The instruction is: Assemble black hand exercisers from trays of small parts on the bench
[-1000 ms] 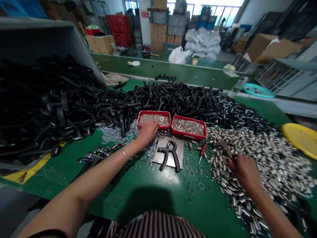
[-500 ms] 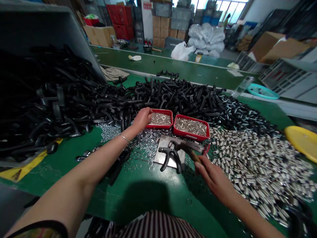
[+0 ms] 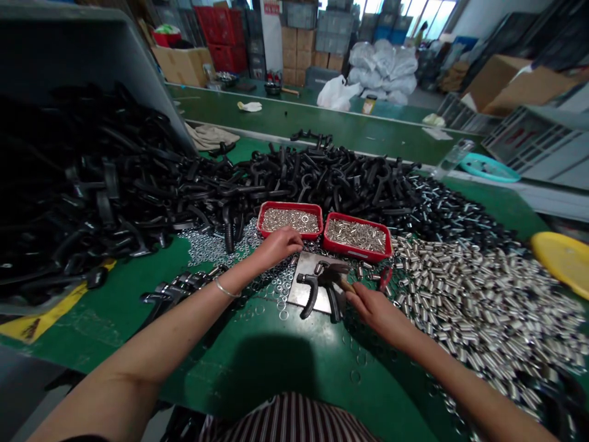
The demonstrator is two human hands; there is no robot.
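My right hand (image 3: 370,305) is closed round the wooden handle of a hammer (image 3: 338,270), whose head is over a metal plate (image 3: 301,290). On that plate lies a black forked handle part (image 3: 311,294), partly covered by the hammer. My left hand (image 3: 281,244) is just in front of the left red tray (image 3: 262,228), fingertips pinched together near the plate's upper edge. Whatever sits in the pinch is too small to make out. Tiny metal pieces (image 3: 289,220) fill the left tray, and small pins (image 3: 354,234) fill the right red tray (image 3: 356,253).
Black handle parts (image 3: 331,178) are heaped behind the trays and spill from a large grey bin (image 3: 151,80) at left. Metal sleeves (image 3: 469,301) spread over the right side. Loose rings (image 3: 284,315) lie around the plate. A yellow lid (image 3: 564,261) sits far right.
My left hand has come out of the left tray and moved toward me and right, near the plate. The hammer in my right hand has shifted slightly left over the black part.
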